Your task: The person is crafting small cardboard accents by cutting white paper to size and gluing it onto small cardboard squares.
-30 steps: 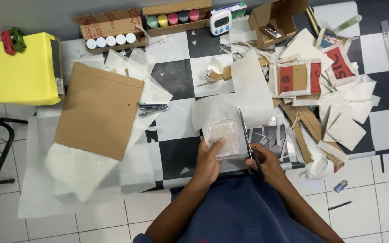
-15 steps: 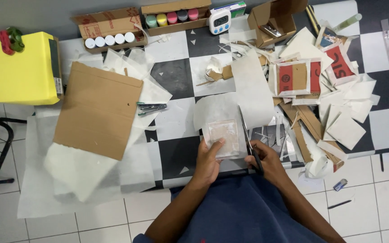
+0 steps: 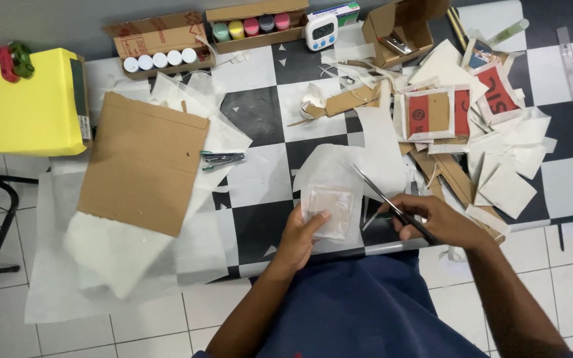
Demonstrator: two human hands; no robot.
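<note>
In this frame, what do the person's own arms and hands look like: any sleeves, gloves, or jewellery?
Both arms are bare from the bottom edge of the frame to the fingertips; no sleeves show. The left hand and the right hand wear no gloves, and no rings, watch or bands are visible. Below them is dark blue clothing.

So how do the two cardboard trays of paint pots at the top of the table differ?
The left tray holds pots with white lids, while the right tray holds coloured lids: green, yellow, pink, dark and red. The left tray sits nearer the yellow box, the right one beside the white timer. Both are open brown cardboard, each with one row of pots.
</note>
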